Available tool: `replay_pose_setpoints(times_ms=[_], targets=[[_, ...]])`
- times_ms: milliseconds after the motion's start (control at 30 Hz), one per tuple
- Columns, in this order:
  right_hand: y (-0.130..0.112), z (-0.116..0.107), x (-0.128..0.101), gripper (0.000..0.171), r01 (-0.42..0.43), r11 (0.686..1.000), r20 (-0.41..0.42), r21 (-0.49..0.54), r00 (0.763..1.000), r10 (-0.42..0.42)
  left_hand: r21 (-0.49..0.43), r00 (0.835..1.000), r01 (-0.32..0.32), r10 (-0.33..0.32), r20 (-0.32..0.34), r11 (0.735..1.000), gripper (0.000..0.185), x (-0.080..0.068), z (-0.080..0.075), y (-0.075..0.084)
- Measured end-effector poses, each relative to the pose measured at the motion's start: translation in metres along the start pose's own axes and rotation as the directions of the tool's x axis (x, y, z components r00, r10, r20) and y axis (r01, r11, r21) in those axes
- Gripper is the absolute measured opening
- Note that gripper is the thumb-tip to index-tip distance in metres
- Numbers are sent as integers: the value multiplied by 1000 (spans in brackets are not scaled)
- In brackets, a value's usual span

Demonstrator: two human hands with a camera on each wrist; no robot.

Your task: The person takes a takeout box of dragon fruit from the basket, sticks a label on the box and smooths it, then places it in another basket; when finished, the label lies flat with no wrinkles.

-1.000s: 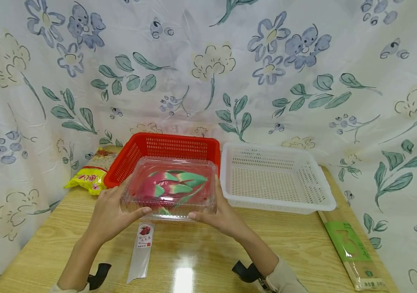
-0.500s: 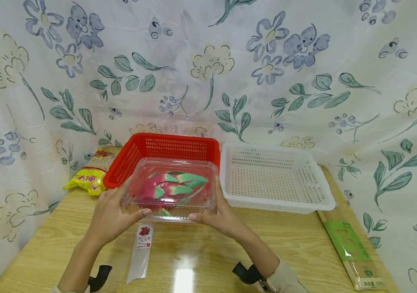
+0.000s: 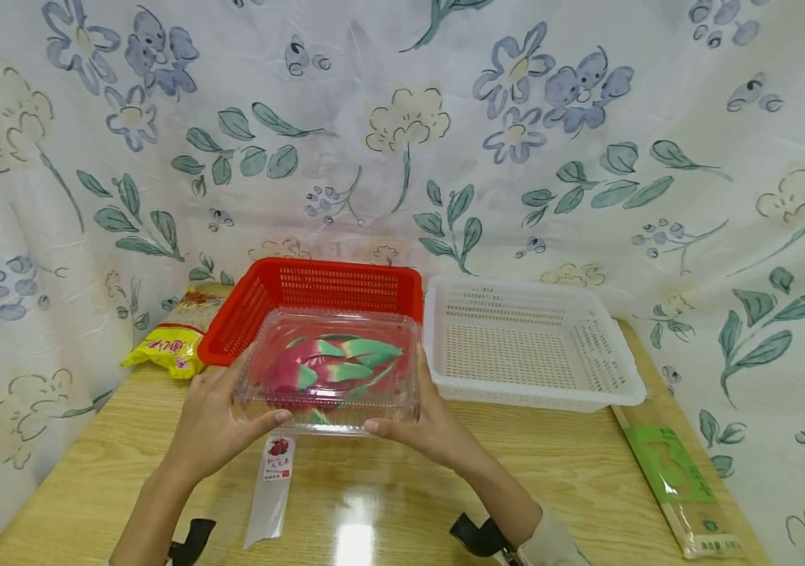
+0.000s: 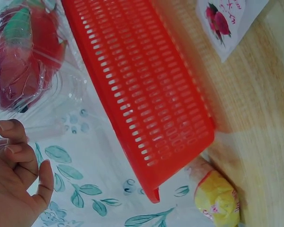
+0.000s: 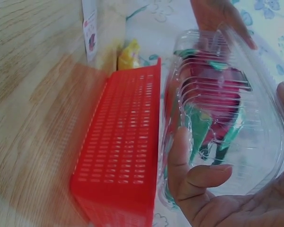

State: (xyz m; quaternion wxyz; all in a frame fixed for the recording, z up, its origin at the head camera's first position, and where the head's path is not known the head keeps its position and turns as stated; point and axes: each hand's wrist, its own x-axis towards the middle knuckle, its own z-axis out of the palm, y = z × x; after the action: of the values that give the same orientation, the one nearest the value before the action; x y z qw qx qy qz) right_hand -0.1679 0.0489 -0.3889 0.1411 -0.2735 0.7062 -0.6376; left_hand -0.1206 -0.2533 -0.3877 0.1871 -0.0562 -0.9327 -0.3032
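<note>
Now we've got the clear plastic clamshell box with a pink-and-green dragon fruit inside (image 3: 332,369) gripped at both ends, left hand (image 3: 215,420) and right hand (image 3: 431,420) curled round it, held above the red slotted plastic basket (image 3: 317,295). Our right wrist view shows the fingers (image 5: 180,165) wrapping its ridged wall. Since a second ago, the box has barely shifted.

The clear plastic clamshell box (image 3: 332,369) was shut, with a pink-and-green dragon fruit (image 3: 328,363) lying on its side inside. I held it level, lid up, above the red basket's (image 3: 289,295) near edge.
</note>
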Motion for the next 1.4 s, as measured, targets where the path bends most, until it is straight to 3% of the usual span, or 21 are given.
replay_pose_setpoints(times_ms=[167,567,1167,1400], targets=[[0,0,-3,117,-6,1000,1,-4,1000,6,2,1000,10,-10,6,1000,99,-2,0,1],[0,1,-6,116,19,999,4,-33,1000,-19,-1,998,-58,58,-33,998,98,-5,2,0],[-7,4,-17,118,-34,996,-37,-77,999,31,-12,995,-80,80,-53,997,98,-12,4,3],[-3,3,-17,118,11,997,-29,-72,999,-13,-17,998,-57,57,-38,998,99,-15,5,5]])
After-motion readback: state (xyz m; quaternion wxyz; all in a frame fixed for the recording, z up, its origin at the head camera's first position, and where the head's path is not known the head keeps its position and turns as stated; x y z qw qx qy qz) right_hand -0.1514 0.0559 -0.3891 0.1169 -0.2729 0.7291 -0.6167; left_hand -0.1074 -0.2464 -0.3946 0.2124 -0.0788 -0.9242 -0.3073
